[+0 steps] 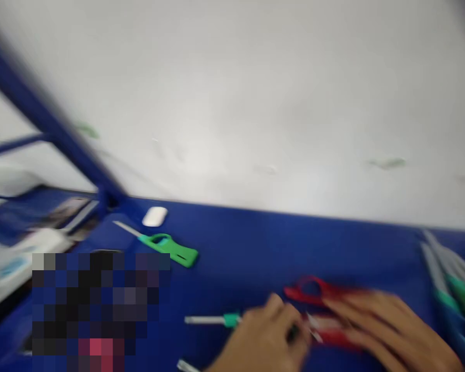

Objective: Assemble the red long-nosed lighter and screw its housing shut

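Note:
The whole picture is smeared by motion. My left hand [263, 336] is at the bottom centre, fingers curled. A metal nozzle with a green collar [213, 320] sticks out of it to the left. My right hand [387, 325] reaches in from the lower right, and its fingers lie across a red long-nozzle lighter [312, 290] on the blue table [248, 248]. Red shows both above and below those fingers. The two hands nearly touch.
A green long-nozzle lighter [166, 248] lies further back on the left, with a small white oval object [155, 216] behind it. Several green-collared lighters [453, 289] lie at the right edge. A blue frame post [50, 124] rises at the left, and a white wall stands behind.

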The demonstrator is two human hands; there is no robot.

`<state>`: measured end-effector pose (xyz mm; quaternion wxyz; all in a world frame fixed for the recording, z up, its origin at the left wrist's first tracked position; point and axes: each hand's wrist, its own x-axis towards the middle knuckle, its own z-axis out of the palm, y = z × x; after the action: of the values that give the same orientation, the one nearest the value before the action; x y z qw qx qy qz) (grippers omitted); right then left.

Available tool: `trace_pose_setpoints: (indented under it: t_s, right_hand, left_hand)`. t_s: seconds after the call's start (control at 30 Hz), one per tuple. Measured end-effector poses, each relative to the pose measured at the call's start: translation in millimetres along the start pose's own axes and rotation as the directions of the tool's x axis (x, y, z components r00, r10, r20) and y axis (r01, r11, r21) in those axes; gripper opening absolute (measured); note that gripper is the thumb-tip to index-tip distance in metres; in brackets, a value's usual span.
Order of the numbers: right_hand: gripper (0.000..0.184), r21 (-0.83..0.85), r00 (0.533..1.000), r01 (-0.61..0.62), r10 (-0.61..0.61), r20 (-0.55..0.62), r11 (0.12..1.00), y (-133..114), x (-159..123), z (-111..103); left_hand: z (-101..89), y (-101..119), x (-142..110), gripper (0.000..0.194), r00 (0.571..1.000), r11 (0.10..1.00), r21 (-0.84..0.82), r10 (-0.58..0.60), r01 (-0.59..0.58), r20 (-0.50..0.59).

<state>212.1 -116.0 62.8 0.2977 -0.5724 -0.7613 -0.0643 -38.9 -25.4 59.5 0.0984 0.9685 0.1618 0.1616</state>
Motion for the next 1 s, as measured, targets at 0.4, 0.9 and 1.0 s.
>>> trace_pose_setpoints:
  t_s: [0.4,0.9,1.0]
  right_hand:
    - [0.022,-0.091,0.975,-0.186,0.195,0.103,0.978,7.4,20.9,-59.1]
    - [0.019,0.301,0.749,-0.299,0.027,0.662,0.905,-0.1,18.9,-62.7]
    - [0.017,0.283,0.77,-0.266,0.027,0.637,0.921,-0.6,19.1,-60.4]
  left_hand:
    - [-19.1,-10.3,0.8,0.022,0.979,0.993,-0.034,0.101,-0.109,-0.176]
    - [-27.1,-31.2,7.4,0.014,0.952,0.996,0.092,0.041,-0.013,-0.305]
    - [-26.6,-29.9,7.9,0.014,0.955,0.998,0.067,0.035,-0.016,-0.295]
